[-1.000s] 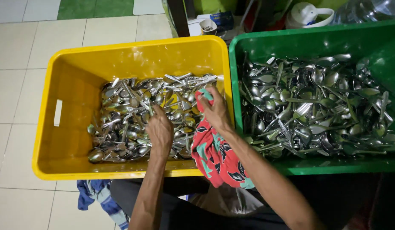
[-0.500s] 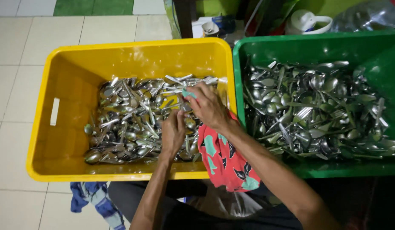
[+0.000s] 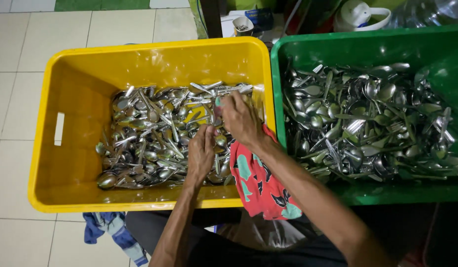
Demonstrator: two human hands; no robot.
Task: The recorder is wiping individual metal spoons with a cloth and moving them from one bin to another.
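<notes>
I see my right hand [image 3: 241, 118] gripping the soft red cloth [image 3: 258, 185] over stiff, slippery spoons [image 3: 155, 136] (handles grip best); my left hand [image 3: 202, 151] curls closed among them.

Past my yellow tub, at the top edge, sits a small blue cardboard box [image 3: 253, 15] — flat, partly hidden, possibly a carton of some kind. Just left of it stands a little white paper cup [image 3: 243, 25] — open-topped. No labels, signs or screens.
</notes>
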